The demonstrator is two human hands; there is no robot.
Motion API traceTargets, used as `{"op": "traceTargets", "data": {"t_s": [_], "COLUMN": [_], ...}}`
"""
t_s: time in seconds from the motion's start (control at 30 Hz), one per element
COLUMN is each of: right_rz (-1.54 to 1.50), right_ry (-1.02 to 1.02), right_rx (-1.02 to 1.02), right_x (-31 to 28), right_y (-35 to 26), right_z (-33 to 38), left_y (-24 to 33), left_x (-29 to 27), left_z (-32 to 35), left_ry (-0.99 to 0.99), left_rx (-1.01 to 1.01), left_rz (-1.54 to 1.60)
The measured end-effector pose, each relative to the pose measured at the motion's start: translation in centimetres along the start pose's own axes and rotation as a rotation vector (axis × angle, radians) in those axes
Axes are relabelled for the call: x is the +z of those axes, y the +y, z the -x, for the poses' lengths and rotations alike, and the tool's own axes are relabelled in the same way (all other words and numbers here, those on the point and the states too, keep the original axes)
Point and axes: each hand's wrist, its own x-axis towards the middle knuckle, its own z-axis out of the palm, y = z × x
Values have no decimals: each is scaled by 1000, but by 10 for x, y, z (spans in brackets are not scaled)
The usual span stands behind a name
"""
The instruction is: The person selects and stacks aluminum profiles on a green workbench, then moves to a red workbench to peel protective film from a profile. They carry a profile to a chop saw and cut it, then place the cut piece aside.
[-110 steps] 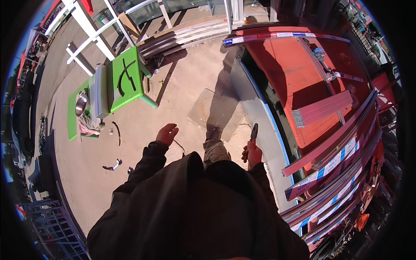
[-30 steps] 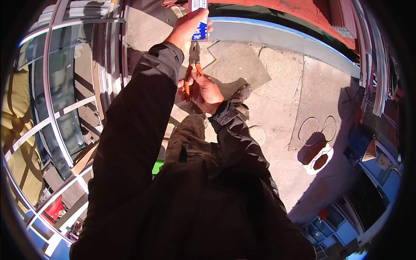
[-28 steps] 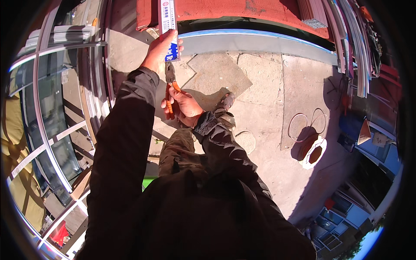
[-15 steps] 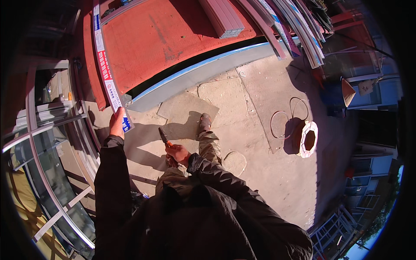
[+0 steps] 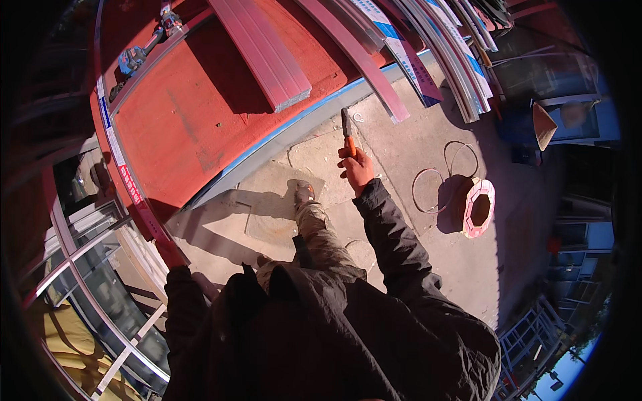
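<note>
Along the left edge of the red tabletop (image 5: 180, 134) lies the long profile (image 5: 115, 144), near end gripped in our left hand (image 5: 172, 255); our right hand (image 5: 359, 172), well apart, clasps pliers (image 5: 348, 134). Slack left grip, we judge, could drop it (near end overhangs).

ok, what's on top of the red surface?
Mauve profiles, bundled and loose, a blue tool and, along the left edge, a long labelled strip reaching the left hand. Whatever lies under the profiles is covered.

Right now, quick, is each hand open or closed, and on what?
Left hand: closed on the long strip, near its end.
Right hand: closed, holding pliers.
</note>
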Motion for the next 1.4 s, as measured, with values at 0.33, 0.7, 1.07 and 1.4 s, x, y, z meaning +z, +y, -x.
{"op": "traceTargets", "data": {"t_s": [0.33, 0.7, 1.07, 1.4], "right_rz": [1017, 1527, 1476, 1475], "right_ry": [564, 670, 512, 564], "right_rx": [-518, -628, -567, -582], "right_x": [-132, -184, -188, -189], "right_y": [55, -16, -16, -27], "right_z": [2, -30, -32, -34], "left_y": [19, -21, -33, 130], "left_x": [-3, -3, -26, 26], "left_z": [-21, -96, -93, -8], "left_ry": [-62, -332, -261, 273], "left_rx": [-73, 179, -24, 505], "left_rz": [-107, -328, -320, -420]}}
